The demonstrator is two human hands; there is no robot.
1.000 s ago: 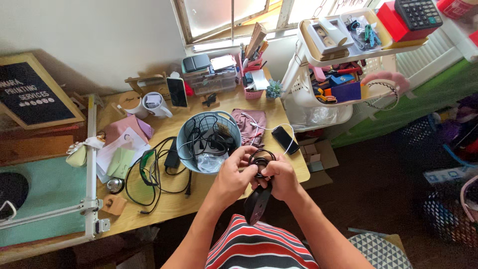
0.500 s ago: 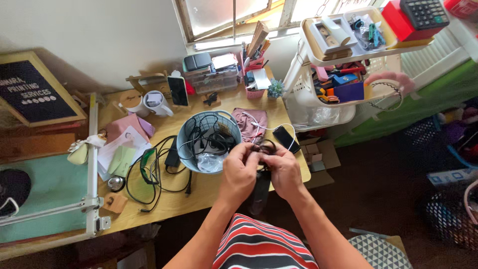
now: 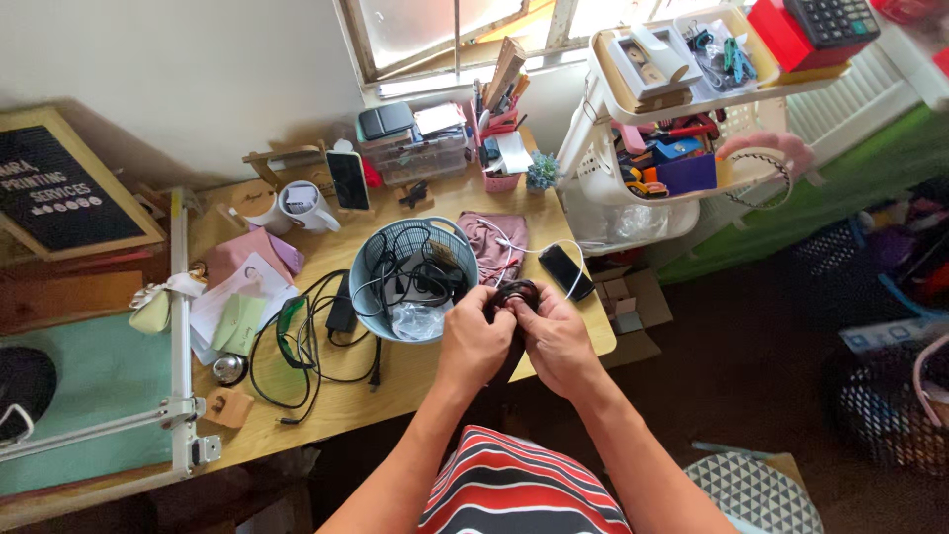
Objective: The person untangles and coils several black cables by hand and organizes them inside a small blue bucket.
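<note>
Coiled cable [image 3: 515, 295]: black, wound up into a tight little loop, held up over the front right edge of the desk, just right of the basket. Something dark hangs below it between the hands, can't really tell what.
Left hand [image 3: 475, 338]: fingers curled in, pinching the left side of the coil.
Right hand [image 3: 556, 339]: same deal, closed on the right side of the coil, knuckles nearly touching the other hand.
Basket [image 3: 368, 259]: pale blue, round, slotted walls, stuffed with tangled black cords and a clear plastic bag, sitting mid-desk toward the front edge.
Desk [image 3: 425, 371]: light wood, pretty cluttered. Black phone [image 3: 566, 271] near the right edge with a white cable looping past it, pinkish cloth [image 3: 491, 237] just behind that. Loose black cord [image 3: 297, 371] and green glasses [image 3: 290, 321] sprawl left of the basket, papers [image 3: 237, 297] further left.
Back edge: white mug [image 3: 305, 206], a second phone standing upright [image 3: 348, 181], pink pen holder [image 3: 499, 129], clear storage box [image 3: 415, 148].
Room: window behind the desk, white tiered cart [image 3: 633, 119] off the right back corner loaded with small stuff, black letter board [image 3: 59, 183] on the left, dark floor.
</note>
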